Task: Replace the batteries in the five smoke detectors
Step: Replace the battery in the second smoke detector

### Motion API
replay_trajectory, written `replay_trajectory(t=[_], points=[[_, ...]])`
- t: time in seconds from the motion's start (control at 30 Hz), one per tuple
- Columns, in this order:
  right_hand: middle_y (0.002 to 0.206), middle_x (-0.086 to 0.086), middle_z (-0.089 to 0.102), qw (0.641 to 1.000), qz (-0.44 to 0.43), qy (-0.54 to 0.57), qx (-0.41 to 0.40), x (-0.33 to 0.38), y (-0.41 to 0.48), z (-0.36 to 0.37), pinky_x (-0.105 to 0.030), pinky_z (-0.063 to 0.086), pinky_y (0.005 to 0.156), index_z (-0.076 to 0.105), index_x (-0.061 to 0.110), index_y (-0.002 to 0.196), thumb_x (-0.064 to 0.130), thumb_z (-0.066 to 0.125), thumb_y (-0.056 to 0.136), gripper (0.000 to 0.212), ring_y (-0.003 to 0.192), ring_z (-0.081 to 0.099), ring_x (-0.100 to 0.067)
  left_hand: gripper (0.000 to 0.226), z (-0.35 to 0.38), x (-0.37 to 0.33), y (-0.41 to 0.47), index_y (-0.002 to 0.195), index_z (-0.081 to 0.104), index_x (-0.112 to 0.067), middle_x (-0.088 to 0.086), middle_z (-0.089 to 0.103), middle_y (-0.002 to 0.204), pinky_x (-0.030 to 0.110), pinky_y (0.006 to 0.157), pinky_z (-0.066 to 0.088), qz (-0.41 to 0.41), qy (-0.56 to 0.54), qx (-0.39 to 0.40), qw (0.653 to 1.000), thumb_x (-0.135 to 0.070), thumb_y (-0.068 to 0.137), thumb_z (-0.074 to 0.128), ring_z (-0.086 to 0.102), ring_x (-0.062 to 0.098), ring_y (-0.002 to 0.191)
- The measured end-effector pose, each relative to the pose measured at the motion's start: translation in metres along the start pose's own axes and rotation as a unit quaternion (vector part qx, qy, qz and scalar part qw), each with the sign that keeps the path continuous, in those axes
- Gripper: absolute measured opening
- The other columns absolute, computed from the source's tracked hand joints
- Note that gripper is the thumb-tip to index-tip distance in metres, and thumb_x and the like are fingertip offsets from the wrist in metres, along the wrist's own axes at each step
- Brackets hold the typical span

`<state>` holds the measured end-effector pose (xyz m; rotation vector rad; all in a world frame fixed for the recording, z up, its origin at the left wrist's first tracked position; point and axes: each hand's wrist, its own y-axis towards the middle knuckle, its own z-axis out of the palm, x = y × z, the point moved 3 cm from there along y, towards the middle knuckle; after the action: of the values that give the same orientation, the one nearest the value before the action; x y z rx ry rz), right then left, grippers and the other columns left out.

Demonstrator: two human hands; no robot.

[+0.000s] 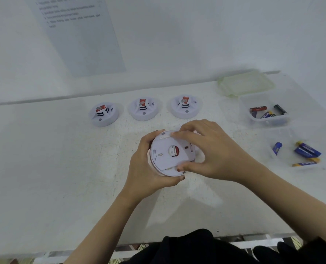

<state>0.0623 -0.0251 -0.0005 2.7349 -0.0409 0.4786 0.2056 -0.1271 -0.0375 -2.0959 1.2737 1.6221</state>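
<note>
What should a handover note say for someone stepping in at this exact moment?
Left hand grips the held detector by its rim, back side up.
Right hand grips its back across the near and far edges.
Three detectors stand in a row behind it.
Batteries lie in the clear tub at right; loose blue batteries lie nearer.
Done: cannot tell which units are changed.
Left: finish this one; only four detectors show.

Round white detector [168,155], backplate up, tilted, gripped by left hand [143,164] & right hand [211,151]. 3 more detectors [144,109] in a row behind it, domes up w/ red labels. Mixed batteries [267,112] in tub [269,123] right-rear of it; loose blue batteries [307,152] on desk [63,149], right of it.
</note>
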Motion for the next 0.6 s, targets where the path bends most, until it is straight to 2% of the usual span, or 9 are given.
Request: replay_trajectory(t=[0.13,0.23,0.27,0.37,0.47,0.6], points=[[0.127,0.011,0.049,0.979,0.102,0.166,-0.059,-0.008,-0.005,0.002,-0.020,0.036,0.097,0.047,0.033,0.132,0.062,0.055,0.075,0.064,0.116,0.045,-0.005,0.093,-0.001,-0.004,0.001,0.125,0.040,-0.033,-0.030,0.052,0.124,0.007,0.082,0.047,0.018,-0.010,-0.016,1.000,-0.036,0.044,0.087,0.055,-0.003,0.113],[0.131,0.014,0.053,0.957,0.137,0.251,-0.054,-0.010,-0.007,0.006,-0.011,0.037,0.095,0.039,0.037,0.137,0.059,0.056,0.076,0.067,0.119,0.047,0.003,0.093,-0.002,-0.005,0.002,0.126,0.039,-0.032,-0.030,0.051,0.127,0.008,0.085,0.046,0.029,-0.016,-0.021,0.999,-0.036,0.045,0.086,0.052,-0.002,0.117],[0.132,0.014,0.053,0.958,0.125,0.252,-0.056,-0.010,-0.008,0.006,-0.014,0.037,0.098,0.039,0.035,0.138,0.056,0.058,0.077,0.067,0.121,0.046,0.002,0.093,-0.002,-0.005,0.002,0.126,0.039,-0.031,-0.029,0.050,0.127,0.008,0.085,0.046,0.030,-0.017,-0.021,0.999,-0.037,0.046,0.086,0.052,-0.001,0.118],[0.142,0.012,0.042,0.978,0.071,0.192,-0.051,-0.006,-0.008,0.004,-0.033,0.032,0.108,0.045,0.035,0.135,0.051,0.065,0.077,0.064,0.133,0.034,-0.003,0.093,-0.002,-0.005,0.004,0.127,0.040,-0.029,-0.025,0.052,0.128,0.010,0.086,0.047,0.035,-0.019,-0.018,0.999,-0.036,0.047,0.087,0.053,0.002,0.118],[0.146,0.012,0.035,0.988,0.061,0.142,-0.031,-0.008,-0.007,0.000,-0.031,0.024,0.109,0.048,0.040,0.131,0.056,0.066,0.071,0.065,0.135,0.029,-0.004,0.093,-0.002,-0.005,0.005,0.127,0.040,-0.028,-0.023,0.052,0.128,0.011,0.086,0.048,0.039,-0.014,-0.010,0.999,-0.036,0.047,0.087,0.054,0.003,0.117],[0.138,0.007,0.045,0.997,0.024,0.061,-0.037,-0.007,-0.004,-0.006,-0.030,0.024,0.106,0.056,0.030,0.126,0.061,0.066,0.067,0.067,0.128,0.036,-0.009,0.093,0.000,-0.005,0.004,0.127,0.040,-0.030,-0.020,0.053,0.126,0.011,0.085,0.048,0.043,0.000,-0.007,0.999,-0.040,0.048,0.086,0.055,0.003,0.115]])
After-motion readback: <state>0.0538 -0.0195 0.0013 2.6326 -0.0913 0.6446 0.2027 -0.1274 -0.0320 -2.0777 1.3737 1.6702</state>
